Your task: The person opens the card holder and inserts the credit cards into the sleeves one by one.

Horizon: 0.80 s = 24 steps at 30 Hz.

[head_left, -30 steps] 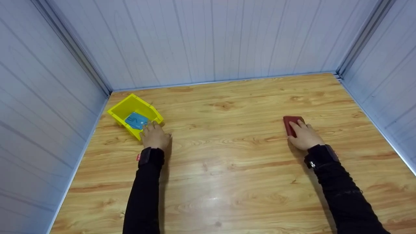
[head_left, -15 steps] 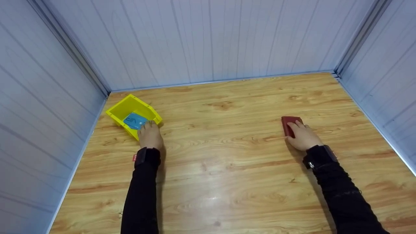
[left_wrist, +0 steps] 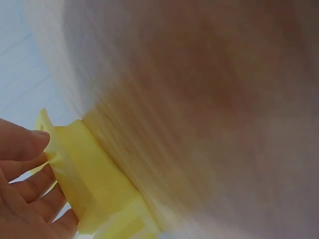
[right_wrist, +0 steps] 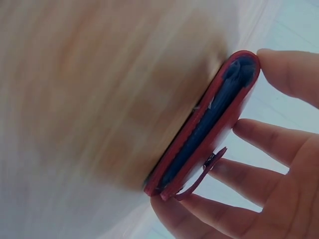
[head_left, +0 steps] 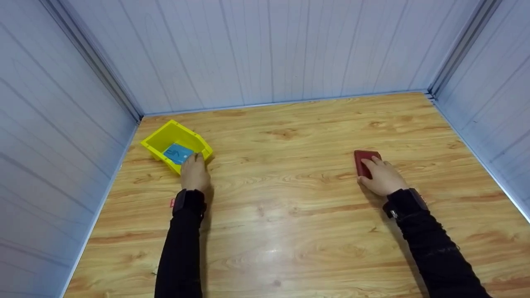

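On the left of the head view, a yellow open-front storage bin point(head_left: 182, 138) holds a flat blue card-like piece point(head_left: 176, 152) with dark lettering. My left hand point(head_left: 195, 176) grips the bin's near edge. In the left wrist view the thumb point(left_wrist: 27, 145) lies at the rim of the yellow bin point(left_wrist: 99, 174), the other fingers on the opposite side of that wall. Over to the right, my right hand point(head_left: 385, 178) holds a red card wallet point(head_left: 366, 154) by its edges. The right wrist view shows the wallet's blue inside and snap strap point(right_wrist: 204, 172), with thumb and fingertips at its ends.
Both things are on a wood-grain tabletop point(head_left: 273, 186). Pale panelled walls stand behind it point(head_left: 285, 49) and along its left and right sides. The bin is near the back left corner.
My left fingers have closed on the bin's edge, and the bin has shifted slightly right. My right hand and the wallet have slid slightly left.
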{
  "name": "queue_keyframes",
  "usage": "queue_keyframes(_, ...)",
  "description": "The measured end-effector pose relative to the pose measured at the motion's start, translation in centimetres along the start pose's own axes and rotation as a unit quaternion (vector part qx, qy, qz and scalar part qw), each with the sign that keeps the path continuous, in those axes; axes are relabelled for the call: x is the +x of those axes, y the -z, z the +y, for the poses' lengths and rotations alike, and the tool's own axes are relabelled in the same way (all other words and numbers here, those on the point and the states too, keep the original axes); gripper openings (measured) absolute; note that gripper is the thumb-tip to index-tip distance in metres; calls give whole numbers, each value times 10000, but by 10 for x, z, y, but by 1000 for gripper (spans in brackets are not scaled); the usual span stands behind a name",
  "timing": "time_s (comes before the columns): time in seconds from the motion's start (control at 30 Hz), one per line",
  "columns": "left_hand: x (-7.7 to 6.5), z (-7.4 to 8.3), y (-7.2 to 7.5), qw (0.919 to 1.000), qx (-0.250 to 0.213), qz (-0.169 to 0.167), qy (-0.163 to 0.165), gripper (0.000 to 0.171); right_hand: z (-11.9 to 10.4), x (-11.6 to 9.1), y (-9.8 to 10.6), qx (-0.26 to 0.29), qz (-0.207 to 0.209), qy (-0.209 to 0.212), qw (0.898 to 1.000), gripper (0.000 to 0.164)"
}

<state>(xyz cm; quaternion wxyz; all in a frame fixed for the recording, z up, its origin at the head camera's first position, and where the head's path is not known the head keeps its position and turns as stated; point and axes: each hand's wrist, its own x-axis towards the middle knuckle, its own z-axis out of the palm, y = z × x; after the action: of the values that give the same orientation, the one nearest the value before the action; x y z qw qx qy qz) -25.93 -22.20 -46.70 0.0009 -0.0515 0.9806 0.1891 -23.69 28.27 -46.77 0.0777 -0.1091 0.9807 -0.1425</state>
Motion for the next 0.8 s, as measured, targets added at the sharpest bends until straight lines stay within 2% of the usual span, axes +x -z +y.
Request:
queue_keyframes(0.2, 0, 7, -3, 9995, 17, -234, -210, 51, -6, -4, -4, -51, 99, 70, 9999, 67)
queue_keyframes(0.47, -2, 25, -6, 9972, -139, -635, -356, 53, -15, -5, -8, 19, 117, 159, 9998, 64)
queue_keyframes(0.6, -4, 34, -9, 9961, -162, -632, -586, 53, -20, -5, -10, 108, 168, 206, 9996, 62)
queue_keyframes(0.8, -5, 48, -15, 9942, 62, -576, -902, 51, -27, -4, -15, 135, 288, 391, 9987, 59)
